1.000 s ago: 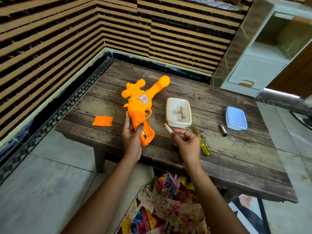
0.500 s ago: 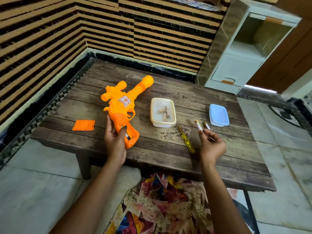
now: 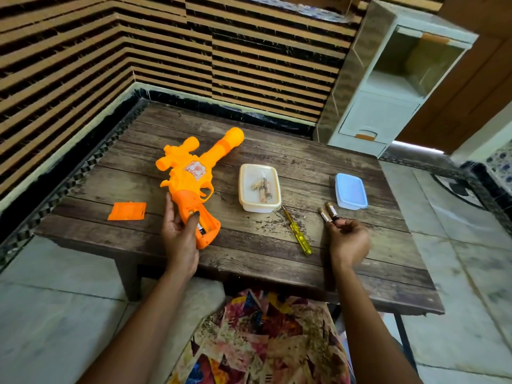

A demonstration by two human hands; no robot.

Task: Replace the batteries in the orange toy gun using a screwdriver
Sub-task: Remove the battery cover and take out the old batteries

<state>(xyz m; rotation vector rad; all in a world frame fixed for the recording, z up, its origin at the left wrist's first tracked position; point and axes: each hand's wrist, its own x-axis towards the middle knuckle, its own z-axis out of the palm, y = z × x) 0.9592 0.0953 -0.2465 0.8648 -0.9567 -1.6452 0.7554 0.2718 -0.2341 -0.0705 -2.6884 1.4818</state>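
The orange toy gun (image 3: 191, 176) lies flat on the left half of the wooden table (image 3: 249, 245), its barrel pointing to the far right and its handle toward the near edge. It looks like hollow moulded plastic, so it is probably light and stiff, with a smooth shell that would slide on the boards if pushed and not pinned. The left hand (image 3: 177, 239) takes it at the sensible place: thumb on the left flank of the handle, fingers curled over the open battery bay (image 3: 206, 227), where one cell seems to sit in the slot. The right hand (image 3: 350, 241), well apart to the right, pinches two batteries (image 3: 329, 214) between thumb and curled fingers, their ends sticking up toward the far side. These are small, hard, smooth cylinders that roll readily, so a grip on their middles suits them best. The orange cover (image 3: 127, 211) lies loose to the left of the gun; thin and flat, it is best lifted by an edge. The screwdriver (image 3: 300, 238) rests between the hands, near an open tub (image 3: 243, 189) with more cells and its blue lid (image 3: 351, 191).
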